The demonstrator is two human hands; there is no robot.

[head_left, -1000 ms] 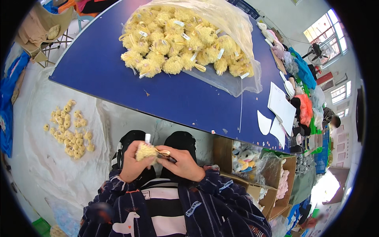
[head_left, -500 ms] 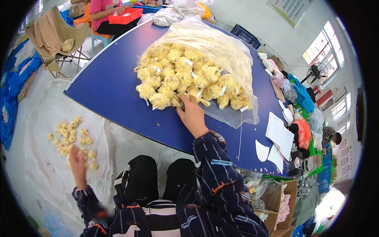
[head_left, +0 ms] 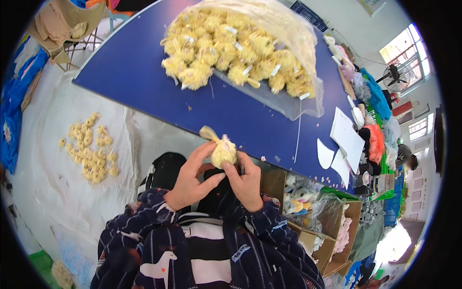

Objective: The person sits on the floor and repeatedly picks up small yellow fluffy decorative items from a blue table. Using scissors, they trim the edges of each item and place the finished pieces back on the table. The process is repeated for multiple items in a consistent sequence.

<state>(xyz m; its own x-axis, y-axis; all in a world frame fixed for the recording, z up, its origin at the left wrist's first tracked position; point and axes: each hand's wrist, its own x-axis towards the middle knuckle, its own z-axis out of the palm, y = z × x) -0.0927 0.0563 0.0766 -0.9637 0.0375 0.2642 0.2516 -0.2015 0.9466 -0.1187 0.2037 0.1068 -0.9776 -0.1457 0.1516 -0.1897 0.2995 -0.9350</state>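
Above my lap, just off the near edge of the blue table (head_left: 144, 91), both hands hold one small yellow plush toy (head_left: 224, 153) with a fabric loop standing up at its upper left. My left hand (head_left: 192, 178) grips it from the left side, fingertips at the loop and body. My right hand (head_left: 244, 180) has its thumb pressed on the toy's front and its fingers behind. On the table a clear plastic bag (head_left: 284, 24) lies open, with a heap of similar yellow plush toys (head_left: 226, 48) spilling from its mouth, several with white tags.
More small yellow pieces (head_left: 91, 149) lie on a white sheet (head_left: 43, 144) on the floor at left. White paper sheets (head_left: 345, 130) rest at the table's right end. Cardboard boxes (head_left: 346, 231) stand below it at right. A folding chair (head_left: 65, 24) is at the far left.
My right hand has come back from the heap toward my lap. My left hand has come in from above the floor pile. Both now hold one yellow plush toy.
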